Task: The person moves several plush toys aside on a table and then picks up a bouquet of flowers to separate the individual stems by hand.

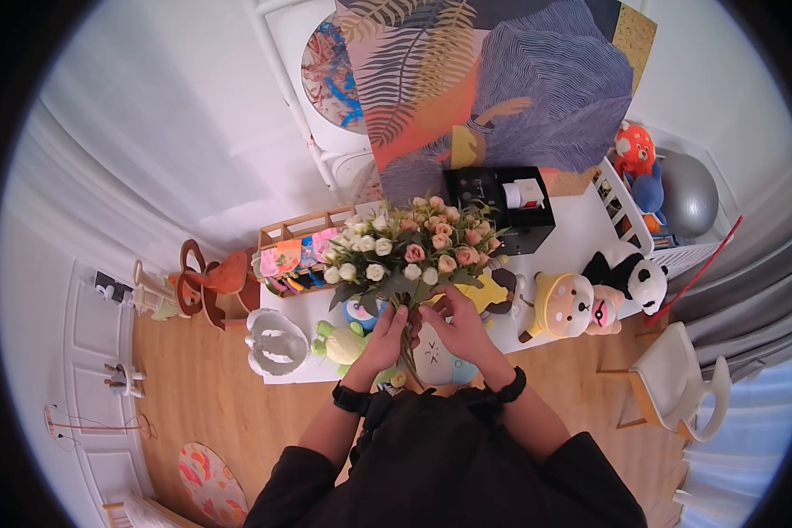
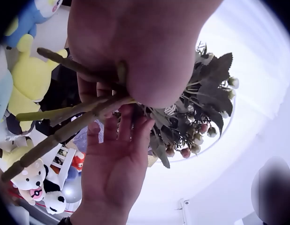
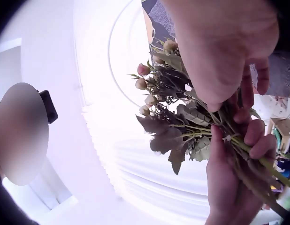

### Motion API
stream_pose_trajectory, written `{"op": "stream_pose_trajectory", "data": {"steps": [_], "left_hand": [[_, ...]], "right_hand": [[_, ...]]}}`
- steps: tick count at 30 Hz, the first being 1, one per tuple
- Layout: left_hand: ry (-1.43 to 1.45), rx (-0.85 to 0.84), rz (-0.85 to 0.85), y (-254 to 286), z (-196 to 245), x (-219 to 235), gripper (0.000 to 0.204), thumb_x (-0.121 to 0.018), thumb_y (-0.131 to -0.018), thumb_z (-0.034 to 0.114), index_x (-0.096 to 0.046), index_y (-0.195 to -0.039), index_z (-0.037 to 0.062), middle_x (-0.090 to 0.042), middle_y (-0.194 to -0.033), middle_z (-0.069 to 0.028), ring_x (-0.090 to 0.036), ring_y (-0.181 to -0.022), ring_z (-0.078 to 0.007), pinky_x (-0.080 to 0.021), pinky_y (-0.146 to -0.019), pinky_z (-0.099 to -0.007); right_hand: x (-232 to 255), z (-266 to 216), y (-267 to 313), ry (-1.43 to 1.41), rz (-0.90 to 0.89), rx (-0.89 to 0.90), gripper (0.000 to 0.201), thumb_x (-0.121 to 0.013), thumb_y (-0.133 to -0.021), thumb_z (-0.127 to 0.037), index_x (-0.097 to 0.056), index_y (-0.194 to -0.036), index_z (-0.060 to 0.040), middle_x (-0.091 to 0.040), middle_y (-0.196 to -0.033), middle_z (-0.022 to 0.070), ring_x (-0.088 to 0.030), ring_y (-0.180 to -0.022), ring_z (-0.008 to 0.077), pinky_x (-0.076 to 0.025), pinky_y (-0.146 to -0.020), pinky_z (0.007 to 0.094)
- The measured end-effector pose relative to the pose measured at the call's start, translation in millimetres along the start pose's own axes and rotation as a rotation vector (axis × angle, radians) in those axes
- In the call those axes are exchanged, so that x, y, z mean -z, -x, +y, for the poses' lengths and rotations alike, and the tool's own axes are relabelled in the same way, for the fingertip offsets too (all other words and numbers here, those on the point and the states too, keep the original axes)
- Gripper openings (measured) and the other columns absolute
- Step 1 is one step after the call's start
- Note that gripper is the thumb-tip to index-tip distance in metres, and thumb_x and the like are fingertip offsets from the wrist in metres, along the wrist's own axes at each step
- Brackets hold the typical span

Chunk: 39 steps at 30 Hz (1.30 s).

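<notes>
A bouquet of artificial roses [image 1: 414,251] in white and pink, with green leaves, stands upright in front of the person in the head view. The left hand [image 1: 385,340] grips its bundled stems [image 2: 65,129] below the leaves. On the other side, the right hand [image 1: 458,327] has its thumb and fingertips right at the stems. In the left wrist view its palm faces the bouquet and the fingers are fairly straight. A small pale tie [image 3: 226,138] lies on the stems beside the left thumb. Stem ends stick out below the left hand.
A white table [image 1: 326,374] holds a white bowl [image 1: 277,341], a green plush [image 1: 339,343], a bear plush [image 1: 561,304], a panda plush [image 1: 629,277] and a black box [image 1: 524,238]. A wooden rack [image 1: 295,251] stands behind, left. A white chair [image 1: 664,374] stands right.
</notes>
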<state>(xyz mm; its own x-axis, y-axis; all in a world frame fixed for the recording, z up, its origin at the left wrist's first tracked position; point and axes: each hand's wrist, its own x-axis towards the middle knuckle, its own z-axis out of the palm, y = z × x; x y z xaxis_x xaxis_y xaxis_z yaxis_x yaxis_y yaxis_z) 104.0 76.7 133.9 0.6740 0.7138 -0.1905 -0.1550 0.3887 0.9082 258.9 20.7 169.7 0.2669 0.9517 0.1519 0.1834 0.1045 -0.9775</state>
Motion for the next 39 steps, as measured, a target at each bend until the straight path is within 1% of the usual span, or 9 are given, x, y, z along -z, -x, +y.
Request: {"op": "stream_pose_trajectory", "data": {"steps": [9,15,18,19,21,24,26,32,39], "left_hand": [[-0.122,-0.088,0.114,1.6,5.6,-5.7,0.025,-0.035,-0.098,0.017,-0.05,-0.109,-0.0007,-0.056,-0.092,-0.0083,-0.055,-0.081,-0.0146,-0.048,-0.077,-0.0301],[0.03,-0.045,0.05,-5.7,-17.5,12.1,0.036,-0.033,-0.096,0.024,-0.049,-0.115,-0.0024,-0.058,-0.098,-0.0098,-0.057,-0.086,-0.0186,-0.049,-0.082,-0.0327],[0.23,0.047,-0.024,-8.1,-24.0,23.8,0.036,-0.041,-0.093,0.019,-0.049,-0.121,-0.0019,-0.059,-0.108,-0.0098,-0.057,-0.097,-0.0178,-0.049,-0.081,-0.0332],[0.231,0.047,-0.023,-7.0,-26.1,25.1,0.036,-0.041,-0.093,0.019,-0.049,-0.121,-0.0019,-0.059,-0.108,-0.0098,-0.057,-0.097,-0.0178,-0.049,-0.081,-0.0332],[-0.38,-0.017,0.012,-1.7,-13.7,15.5,0.033,-0.042,-0.093,0.019,-0.05,-0.119,0.0009,-0.059,-0.105,-0.0079,-0.057,-0.096,-0.0167,-0.048,-0.081,-0.0313],[-0.473,0.0,-0.059,-4.7,-13.7,23.3,0.029,-0.042,-0.094,0.017,-0.05,-0.119,0.0038,-0.058,-0.102,-0.0056,-0.056,-0.095,-0.0148,-0.047,-0.079,-0.0292],[-0.279,0.051,0.001,-3.4,-16.8,17.4,0.027,-0.042,-0.095,0.016,-0.05,-0.118,0.0036,-0.058,-0.102,-0.005,-0.056,-0.093,-0.0142,-0.047,-0.077,-0.0286],[-0.232,0.031,0.066,1.7,-12.3,11.1,0.028,-0.04,-0.095,0.016,-0.051,-0.115,0.0005,-0.056,-0.103,-0.0042,-0.051,-0.093,-0.0116,-0.044,-0.08,-0.0275],[-0.311,-0.104,0.011,2.5,2.2,10.9,0.019,-0.038,-0.091,0.012,-0.053,-0.097,0.0024,-0.053,-0.089,-0.0006,-0.047,-0.084,-0.0107,-0.039,-0.076,-0.0246]], "right_hand": [[-1.2,-3.4,-0.5,0.033,0.015,0.056,0.023,-0.07,-0.081,-0.013,-0.058,-0.096,-0.001,-0.058,-0.066,0.0039,-0.051,-0.059,0.0105,-0.04,-0.053,0.0257],[-1.8,-5.0,-3.4,0.086,-0.004,0.002,0.025,-0.071,-0.08,-0.013,-0.058,-0.097,-0.0013,-0.058,-0.071,0.0018,-0.052,-0.06,0.0097,-0.042,-0.056,0.023],[-1.4,-13.7,-2.2,0.081,-0.03,-0.193,0.029,-0.073,-0.079,-0.015,-0.056,-0.098,0.0005,-0.057,-0.069,0.0052,-0.054,-0.058,0.0115,-0.044,-0.054,0.0264],[-3.1,-7.7,-2.2,-0.015,-0.045,-0.146,0.031,-0.072,-0.079,-0.015,-0.056,-0.099,0.0017,-0.057,-0.072,0.0064,-0.055,-0.059,0.0116,-0.045,-0.053,0.0263],[-5.7,4.1,-4.1,-0.11,-0.059,-0.099,0.032,-0.072,-0.08,-0.016,-0.055,-0.099,0.003,-0.058,-0.074,0.0077,-0.057,-0.059,0.0118,-0.046,-0.053,0.0262],[-5.8,6.9,-8.7,0.083,0.006,0.263,0.034,-0.072,-0.08,-0.016,-0.054,-0.101,0.0048,-0.059,-0.076,0.0094,-0.06,-0.061,0.0136,-0.046,-0.051,0.0271],[-3.0,-0.4,-7.1,-0.039,-0.104,-0.171,0.034,-0.071,-0.08,-0.014,-0.055,-0.101,0.0051,-0.061,-0.079,0.0104,-0.06,-0.063,0.0159,-0.047,-0.054,0.0285],[-2.3,2.4,-7.5,0.086,-0.043,-0.019,0.029,-0.068,-0.08,-0.009,-0.056,-0.101,0.0065,-0.063,-0.083,0.0128,-0.059,-0.06,0.0173,-0.046,-0.054,0.0295],[1.6,12.5,-2.5,0.138,-0.065,-0.122,0.025,-0.064,-0.082,-0.008,-0.057,-0.103,0.0038,-0.064,-0.078,0.0106,-0.058,-0.061,0.0152,-0.045,-0.054,0.028]]}}
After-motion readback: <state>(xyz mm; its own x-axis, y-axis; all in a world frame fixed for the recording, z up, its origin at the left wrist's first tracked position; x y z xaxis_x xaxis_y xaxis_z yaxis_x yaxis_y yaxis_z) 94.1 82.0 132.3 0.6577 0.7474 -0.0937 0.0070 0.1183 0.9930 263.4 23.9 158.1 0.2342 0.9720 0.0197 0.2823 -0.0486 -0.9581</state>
